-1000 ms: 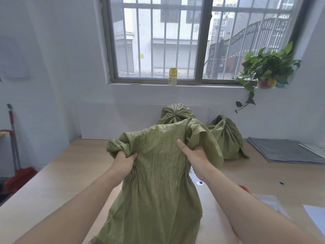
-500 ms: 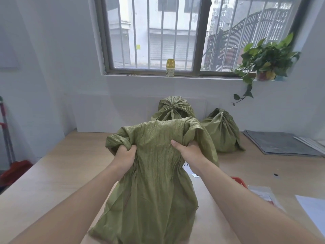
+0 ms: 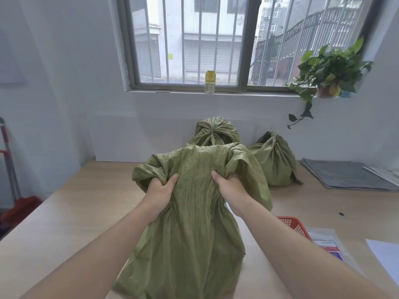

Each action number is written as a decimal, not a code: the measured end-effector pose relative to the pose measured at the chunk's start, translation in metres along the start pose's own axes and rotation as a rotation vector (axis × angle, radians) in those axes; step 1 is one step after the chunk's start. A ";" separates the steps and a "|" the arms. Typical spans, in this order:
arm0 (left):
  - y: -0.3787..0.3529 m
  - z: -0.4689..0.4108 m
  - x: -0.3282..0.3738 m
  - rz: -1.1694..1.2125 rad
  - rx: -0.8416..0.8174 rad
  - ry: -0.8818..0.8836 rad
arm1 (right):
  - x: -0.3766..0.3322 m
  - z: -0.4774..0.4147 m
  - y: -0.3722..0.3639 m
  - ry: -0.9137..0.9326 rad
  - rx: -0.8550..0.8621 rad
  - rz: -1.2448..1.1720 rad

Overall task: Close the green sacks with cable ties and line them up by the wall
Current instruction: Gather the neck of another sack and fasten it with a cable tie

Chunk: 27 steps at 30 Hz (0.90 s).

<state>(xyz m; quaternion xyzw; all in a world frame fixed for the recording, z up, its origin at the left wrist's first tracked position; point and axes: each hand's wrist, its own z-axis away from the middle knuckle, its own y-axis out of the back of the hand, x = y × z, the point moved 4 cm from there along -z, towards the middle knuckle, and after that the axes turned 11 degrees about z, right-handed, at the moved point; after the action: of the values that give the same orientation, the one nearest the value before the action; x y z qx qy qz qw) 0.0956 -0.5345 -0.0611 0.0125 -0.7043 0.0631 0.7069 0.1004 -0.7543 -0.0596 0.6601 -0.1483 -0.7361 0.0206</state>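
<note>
A green sack [image 3: 190,223] stands on the wooden table in front of me, its top edge loose and untied. My left hand [image 3: 158,192] clutches a bunched fold of the sack's mouth on the left. My right hand [image 3: 232,188] grips the cloth on the right, where a flap hangs over the side. Two tied green sacks stand by the wall under the window: one [image 3: 213,132] straight behind the held sack, another [image 3: 275,158] to its right. No cable tie is visible in either hand.
A red plastic basket [image 3: 294,225] sits just right of my right arm, beside a clear packet [image 3: 326,242] and a white sheet [image 3: 384,255]. Grey mats [image 3: 345,175] lie at the right. A yellow-capped bottle [image 3: 210,82] and a potted plant [image 3: 330,72] stand on the sill. A red broom [image 3: 15,203] leans at left.
Both hands have gathered the sack's mouth tighter and drawn closer together. The view has tipped down a little, so the window sits higher.
</note>
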 end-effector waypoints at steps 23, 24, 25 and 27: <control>-0.016 0.013 -0.013 0.122 0.091 0.059 | 0.012 0.014 -0.013 -0.067 0.024 0.043; -0.018 0.014 -0.013 0.137 0.086 0.040 | 0.013 0.015 -0.016 -0.074 0.018 0.034; -0.019 0.015 -0.012 0.152 0.077 0.026 | 0.014 0.017 -0.017 -0.081 0.013 0.025; -0.022 0.017 -0.013 0.173 0.050 0.004 | 0.015 0.020 -0.022 -0.074 0.003 -0.008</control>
<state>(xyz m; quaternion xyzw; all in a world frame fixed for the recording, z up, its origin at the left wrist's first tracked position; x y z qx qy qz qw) 0.0815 -0.5587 -0.0722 -0.0309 -0.6997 0.1416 0.6996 0.0826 -0.7329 -0.0773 0.6330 -0.1474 -0.7599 0.0113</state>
